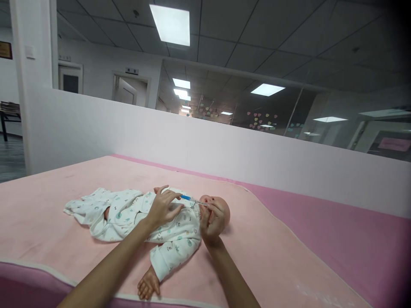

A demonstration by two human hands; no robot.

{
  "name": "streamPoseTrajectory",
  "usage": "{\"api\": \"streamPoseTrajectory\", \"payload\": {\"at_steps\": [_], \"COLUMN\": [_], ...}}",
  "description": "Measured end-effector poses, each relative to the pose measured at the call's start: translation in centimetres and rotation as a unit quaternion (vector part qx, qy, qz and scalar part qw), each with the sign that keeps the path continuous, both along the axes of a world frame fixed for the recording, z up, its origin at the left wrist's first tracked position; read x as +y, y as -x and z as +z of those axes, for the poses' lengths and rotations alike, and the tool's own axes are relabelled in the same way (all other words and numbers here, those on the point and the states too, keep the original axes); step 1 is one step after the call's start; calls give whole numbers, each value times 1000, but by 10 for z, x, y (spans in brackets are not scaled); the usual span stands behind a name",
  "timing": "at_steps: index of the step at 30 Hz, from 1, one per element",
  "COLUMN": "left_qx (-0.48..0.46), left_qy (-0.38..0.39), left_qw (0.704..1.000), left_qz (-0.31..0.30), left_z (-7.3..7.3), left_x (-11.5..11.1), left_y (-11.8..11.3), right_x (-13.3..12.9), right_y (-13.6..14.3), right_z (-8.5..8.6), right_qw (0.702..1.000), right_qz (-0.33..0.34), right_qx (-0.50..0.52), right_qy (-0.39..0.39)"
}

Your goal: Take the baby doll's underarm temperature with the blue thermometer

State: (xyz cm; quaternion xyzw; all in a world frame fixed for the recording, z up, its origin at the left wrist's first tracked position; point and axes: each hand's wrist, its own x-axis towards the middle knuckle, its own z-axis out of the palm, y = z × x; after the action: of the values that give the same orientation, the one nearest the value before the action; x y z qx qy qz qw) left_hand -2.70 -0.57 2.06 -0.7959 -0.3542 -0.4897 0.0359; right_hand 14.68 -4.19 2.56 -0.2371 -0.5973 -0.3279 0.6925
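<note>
A baby doll [180, 233] in a white patterned outfit lies on its back, its head [226, 209] toward the right. Above its chest is a slim stick, blue at one end and pale along the rest [192, 199], resembling a thermometer. My right hand [213, 222], beside the doll's face, pinches the pale end between thumb and fingers. My left hand [165, 205] hovers over the doll's chest with fingers stretched and thumb apart. Its fingertips are at the blue end; whether they touch it I cannot tell. My right hand partly hides the doll's face.
A pink padded mat [272, 252] lies under the doll, with a darker pink surface [321, 214] along its far right side. Behind it runs a low white wall [192, 141] topped by glass. One doll hand [149, 283] rests by the mat's near edge.
</note>
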Motion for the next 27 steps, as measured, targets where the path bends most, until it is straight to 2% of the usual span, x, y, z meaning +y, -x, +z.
{"api": "streamPoseTrajectory", "payload": {"at_steps": [6, 9, 12, 18, 23, 27], "left_qx": [-108, -158, -150, -75, -163, -193], "left_qy": [-90, -132, -151, -145, -134, -124], "left_qw": [987, 976, 975, 986, 974, 966], "left_qz": [75, 77, 65, 22, 79, 118], "left_z": [-6, -6, -7, -14, -9, -5], "left_x": [4, 2, -2, -5, -5, -2], "left_y": [5, 8, 7, -1, 0, 1], "right_x": [6, 8, 7, 4, 8, 14], "right_y": [11, 12, 15, 27, 22, 15], "right_z": [-11, -10, -13, -28, -21, -18], "right_qw": [994, 994, 997, 993, 996, 996], "right_qz": [76, 68, 38, 45, 24, -5], "right_qx": [41, 55, 25, -57, -10, 18], "right_qy": [60, 66, 55, 93, 82, 89]}}
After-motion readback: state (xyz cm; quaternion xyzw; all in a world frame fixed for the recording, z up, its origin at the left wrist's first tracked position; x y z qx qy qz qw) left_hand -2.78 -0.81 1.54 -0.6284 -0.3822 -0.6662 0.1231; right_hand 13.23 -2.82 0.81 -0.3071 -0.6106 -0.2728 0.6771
